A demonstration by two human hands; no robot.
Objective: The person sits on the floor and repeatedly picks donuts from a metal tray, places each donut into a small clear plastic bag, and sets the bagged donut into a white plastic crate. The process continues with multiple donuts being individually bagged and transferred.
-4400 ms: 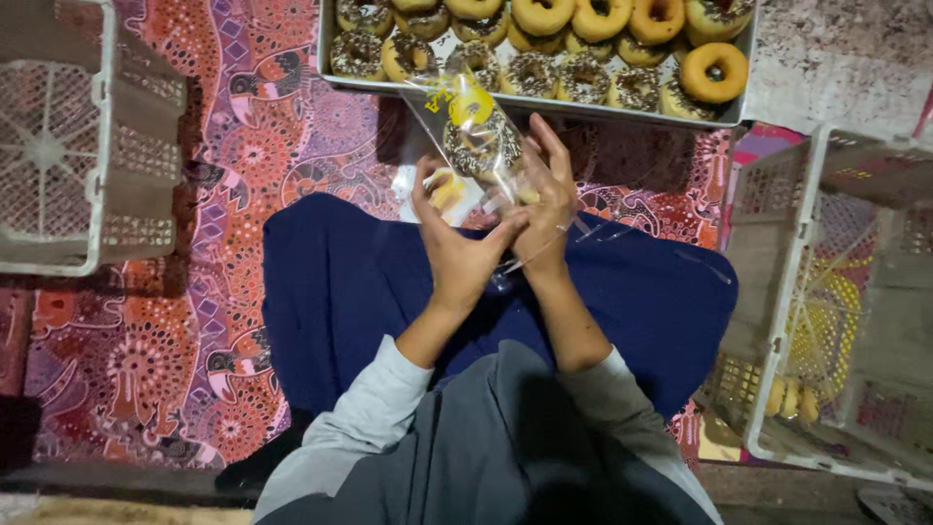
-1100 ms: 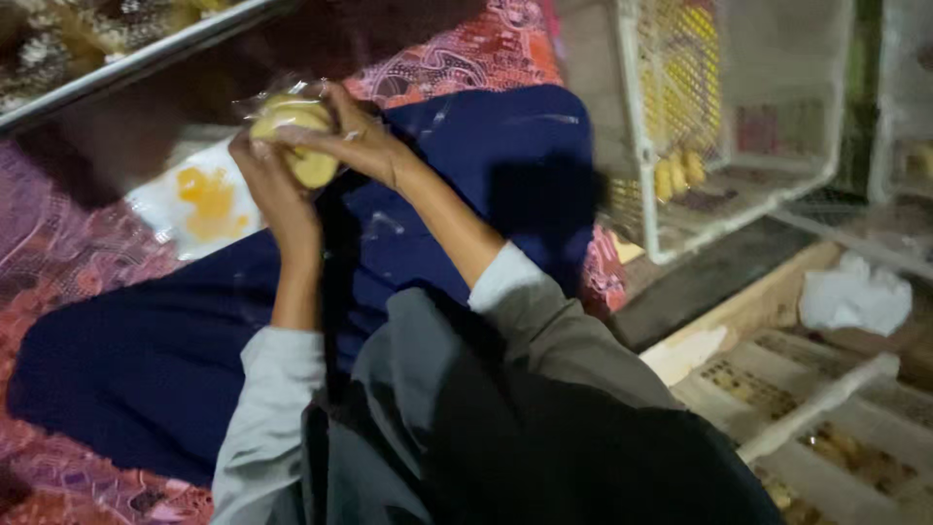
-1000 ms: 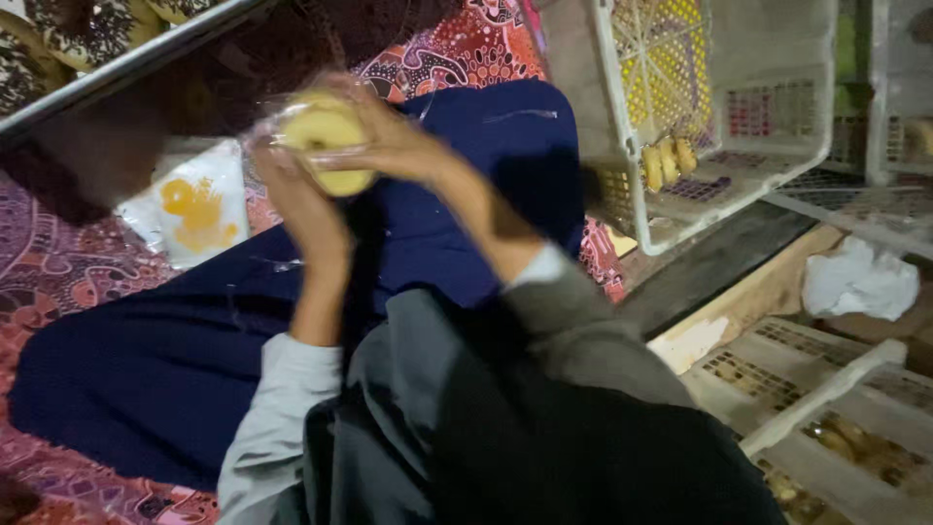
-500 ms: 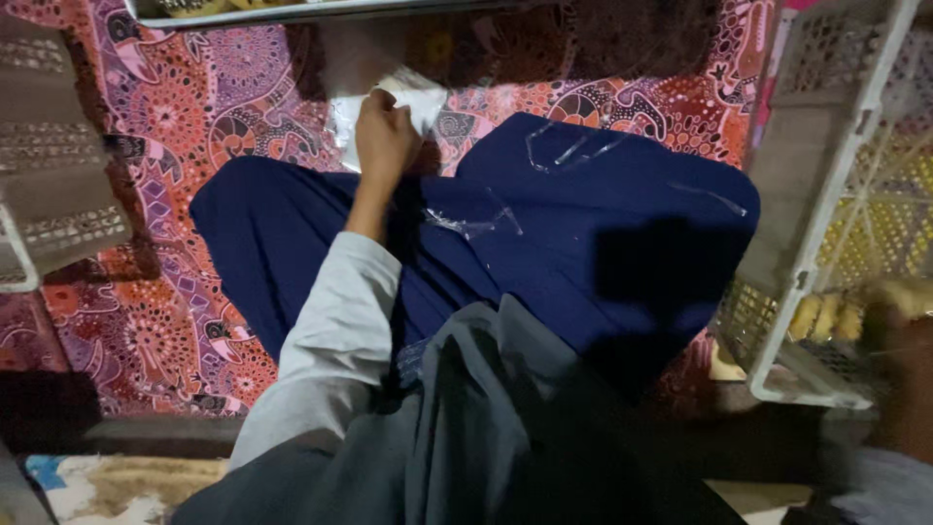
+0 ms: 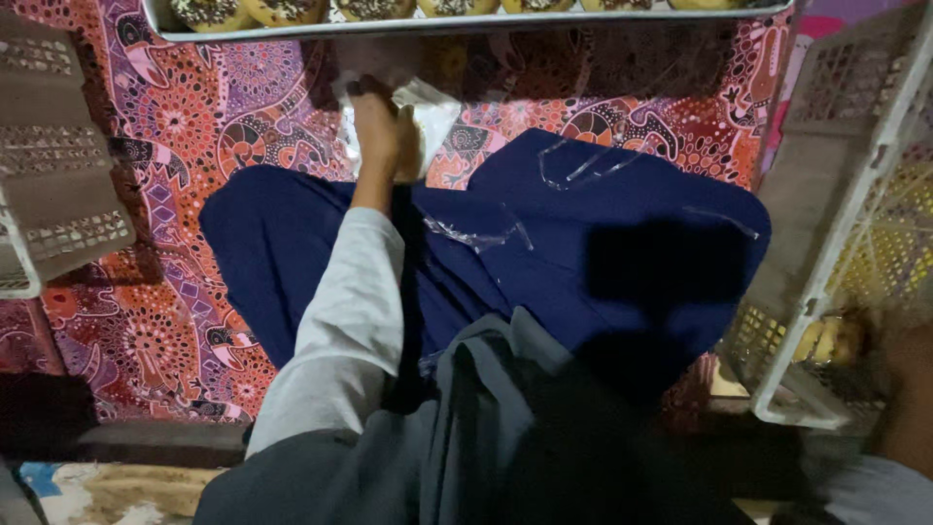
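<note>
Two hands are working apart: your left hand is reaching forward, its fingers lying narrow on clear bags on the patterned mat, just below the doughnut tray. Your right hand is sitting blurred at the white crate by a bagged doughnut; its fingers' spread I cannot tell.

Open lap cloth in middle; tray blocks ahead, crates L & R hem sides.
</note>
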